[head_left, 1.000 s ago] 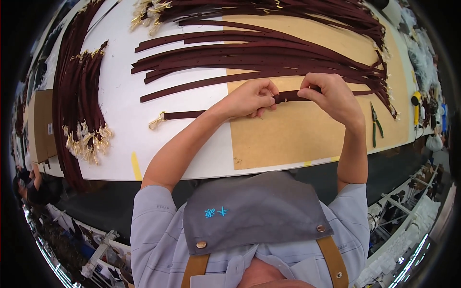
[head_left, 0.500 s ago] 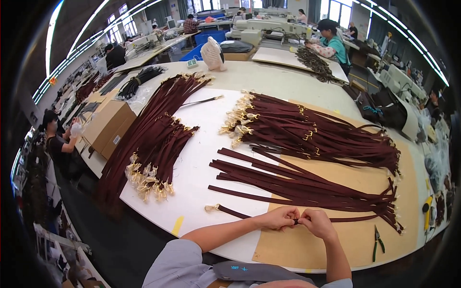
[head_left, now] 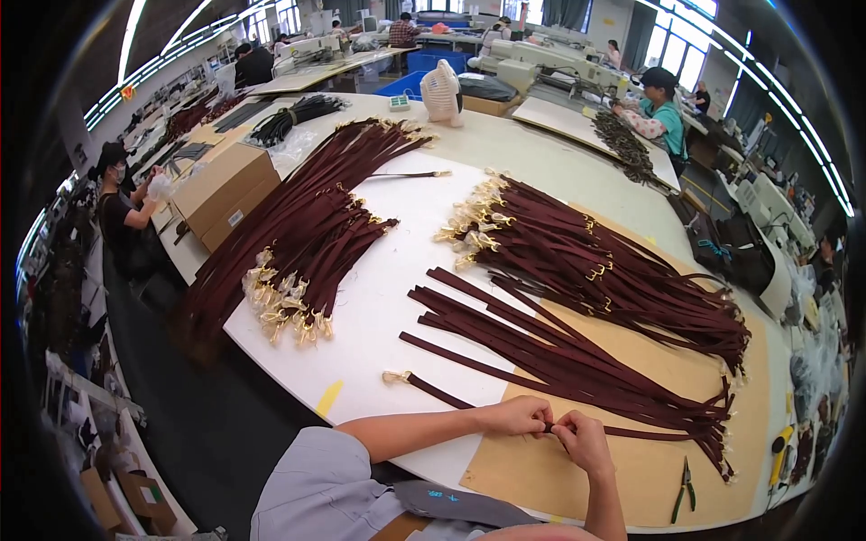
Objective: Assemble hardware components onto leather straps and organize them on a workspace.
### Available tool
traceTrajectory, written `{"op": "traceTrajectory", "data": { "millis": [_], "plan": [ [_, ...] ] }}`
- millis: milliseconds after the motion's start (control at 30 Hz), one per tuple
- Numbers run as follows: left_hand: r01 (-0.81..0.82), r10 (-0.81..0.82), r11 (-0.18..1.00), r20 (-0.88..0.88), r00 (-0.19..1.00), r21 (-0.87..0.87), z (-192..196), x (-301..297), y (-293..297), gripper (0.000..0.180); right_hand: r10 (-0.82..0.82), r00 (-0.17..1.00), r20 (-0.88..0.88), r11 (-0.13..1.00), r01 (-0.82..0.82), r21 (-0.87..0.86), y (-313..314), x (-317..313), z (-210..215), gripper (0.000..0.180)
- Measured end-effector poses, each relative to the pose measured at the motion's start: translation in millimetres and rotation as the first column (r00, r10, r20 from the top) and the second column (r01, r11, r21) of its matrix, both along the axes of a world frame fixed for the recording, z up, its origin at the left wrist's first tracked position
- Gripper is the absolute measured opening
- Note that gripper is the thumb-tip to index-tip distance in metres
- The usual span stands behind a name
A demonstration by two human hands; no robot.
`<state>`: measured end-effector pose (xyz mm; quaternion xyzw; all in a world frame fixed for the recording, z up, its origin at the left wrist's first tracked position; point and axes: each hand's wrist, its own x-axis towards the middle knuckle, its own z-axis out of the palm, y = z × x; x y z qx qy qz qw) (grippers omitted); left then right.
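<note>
My left hand and my right hand pinch the middle of one dark maroon strap that lies along the near edge of the white table. The strap ends at the left in a gold clasp. My fingertips meet over the strap above a brown cardboard sheet. A loose pile of plain maroon straps lies just beyond my hands.
Bundles of maroon straps with gold clasps lie at the left and the back right. Pliers rest on the cardboard at the right. A cardboard box sits at the far left. Other people work at tables around the room.
My head has lifted from looking straight down at my hands to a wide view of the table and room. Both hands stay on the same strap.
</note>
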<state>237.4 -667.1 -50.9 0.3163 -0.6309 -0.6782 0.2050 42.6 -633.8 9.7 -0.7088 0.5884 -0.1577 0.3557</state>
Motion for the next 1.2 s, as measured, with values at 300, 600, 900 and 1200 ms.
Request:
{"op": "traceTrajectory", "data": {
  "millis": [300, 600, 900, 1200],
  "plan": [
    [-0.019, 0.019, 1.000, -0.017, 1.000, 0.001, -7, 5, -20, 0.018, 0.058, 0.988, 0.144, 0.998, -0.060, 0.008, -28, -7, -14, 0.012],
    [-0.006, -0.008, 0.993, 0.115, 0.993, 0.119, -4, 11, -14, 0.022, -0.090, 0.967, 0.238, 0.980, 0.044, 0.193, -14, -3, -24, 0.011],
    [0.063, -0.071, 0.996, 0.156, 0.985, 0.057, -4, 18, -17, 0.023, -0.030, 0.998, 0.054, 0.998, 0.026, 0.060, -3, 13, -11, 0.013],
    [0.093, -0.108, 0.992, 0.189, 0.976, 0.086, 6, 11, -20, 0.020, -0.257, 0.932, 0.256, 0.966, 0.253, 0.046, 3, 8, -22, 0.012]
  ]
}}
